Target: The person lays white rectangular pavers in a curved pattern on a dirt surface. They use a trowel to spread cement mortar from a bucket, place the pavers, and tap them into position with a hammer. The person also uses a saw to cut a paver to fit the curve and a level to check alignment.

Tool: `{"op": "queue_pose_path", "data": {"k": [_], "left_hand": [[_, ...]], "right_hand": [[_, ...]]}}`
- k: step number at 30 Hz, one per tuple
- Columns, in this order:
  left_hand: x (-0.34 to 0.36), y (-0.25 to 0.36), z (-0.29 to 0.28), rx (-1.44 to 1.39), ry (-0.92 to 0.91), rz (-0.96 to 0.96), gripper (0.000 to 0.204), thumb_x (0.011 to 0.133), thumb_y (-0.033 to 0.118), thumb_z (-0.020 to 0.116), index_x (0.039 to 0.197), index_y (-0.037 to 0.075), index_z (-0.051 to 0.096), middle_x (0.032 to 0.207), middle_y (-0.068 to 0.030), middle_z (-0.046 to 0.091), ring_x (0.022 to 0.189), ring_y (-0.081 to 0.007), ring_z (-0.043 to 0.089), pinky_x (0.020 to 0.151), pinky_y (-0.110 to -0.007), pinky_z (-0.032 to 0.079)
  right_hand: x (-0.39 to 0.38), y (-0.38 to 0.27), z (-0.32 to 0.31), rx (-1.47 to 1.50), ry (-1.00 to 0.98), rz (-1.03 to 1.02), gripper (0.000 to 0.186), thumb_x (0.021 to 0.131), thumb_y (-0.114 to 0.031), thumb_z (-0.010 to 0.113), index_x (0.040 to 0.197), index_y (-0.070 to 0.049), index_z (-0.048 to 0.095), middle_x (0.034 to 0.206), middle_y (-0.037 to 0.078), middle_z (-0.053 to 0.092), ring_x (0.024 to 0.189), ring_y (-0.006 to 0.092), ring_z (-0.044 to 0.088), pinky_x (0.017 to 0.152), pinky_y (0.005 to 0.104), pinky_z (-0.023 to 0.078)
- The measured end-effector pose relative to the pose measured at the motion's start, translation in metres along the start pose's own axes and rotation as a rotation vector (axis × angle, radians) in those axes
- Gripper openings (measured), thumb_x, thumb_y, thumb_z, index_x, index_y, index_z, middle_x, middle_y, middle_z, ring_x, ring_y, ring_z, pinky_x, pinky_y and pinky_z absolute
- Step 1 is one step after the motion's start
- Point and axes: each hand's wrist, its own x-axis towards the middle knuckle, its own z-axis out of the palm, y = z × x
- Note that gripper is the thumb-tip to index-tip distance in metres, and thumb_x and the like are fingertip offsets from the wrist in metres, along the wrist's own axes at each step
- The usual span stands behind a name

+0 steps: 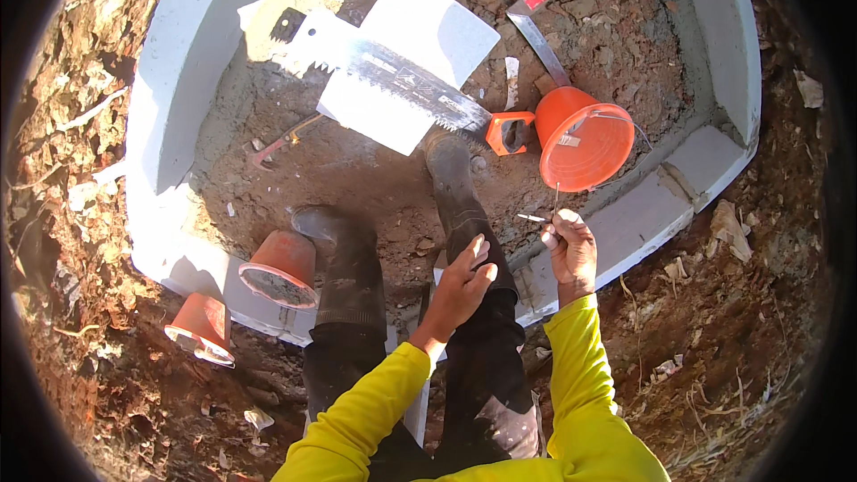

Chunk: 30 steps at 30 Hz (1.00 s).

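Note:
My right hand is raised just below an orange bucket, fingertips pinched on a slim white cigarette. A thin stick also rises from these fingertips; its kind is unclear. Over my right thigh, my left hand is empty, its fingers loosely bent and apart. Beyond my boots, a handsaw with an orange handle lies across a pale flat block. The saw's handle is beside the orange bucket, which is tipped with its mouth toward me.
A low wall of grey blocks curves around the dirt floor. A try square lies behind the bucket. Left of my legs are a mortar-filled bucket and another orange bucket. A reddish hand tool lies near my left boot.

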Motion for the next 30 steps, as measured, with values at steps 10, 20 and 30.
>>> {"op": "queue_pose_path", "data": {"k": [10, 20, 30], "left_hand": [[-0.042, 0.036, -0.039, -0.723, 0.278, 0.034, 0.028, 0.105, 0.024, 0.047, 0.111, 0.0, 0.061, 0.099, -0.009, 0.067, 0.088, -0.0152, 0.065, 0.074, -0.028, 0.053], [-0.112, -0.032, -0.206, -0.863, 1.018, 0.205, 0.016, 0.103, 0.018, 0.047, 0.092, 0.008, 0.054, 0.067, 0.0068, 0.037, 0.054, -0.002, 0.034, 0.049, -0.021, 0.032], [-0.147, -0.119, -0.328, -0.731, 1.21, 0.395, 0.017, 0.101, 0.015, 0.052, 0.092, 0.003, 0.059, 0.08, 0.0048, 0.05, 0.065, -0.0021, 0.038, 0.057, -0.021, 0.033]], "right_hand": [[-0.103, 0.069, 0.126, -0.45, -0.435, 0.131, 0.019, 0.085, 0.011, 0.065, 0.097, -0.003, 0.059, 0.107, 0.009, 0.065, 0.089, 0.0163, 0.067, 0.072, 0.0318, 0.064], [0.047, 0.226, 0.285, -1.865, -1.026, -0.92, 0.038, 0.086, -0.009, 0.064, 0.122, -0.002, 0.055, 0.117, 0.021, 0.061, 0.108, 0.0419, 0.058, 0.091, 0.0462, 0.047], [0.138, 0.323, 0.354, -2.447, -0.809, -1.043, 0.03, 0.085, -0.013, 0.063, 0.112, -0.007, 0.051, 0.108, 0.019, 0.06, 0.103, 0.0419, 0.061, 0.085, 0.051, 0.048]]}}
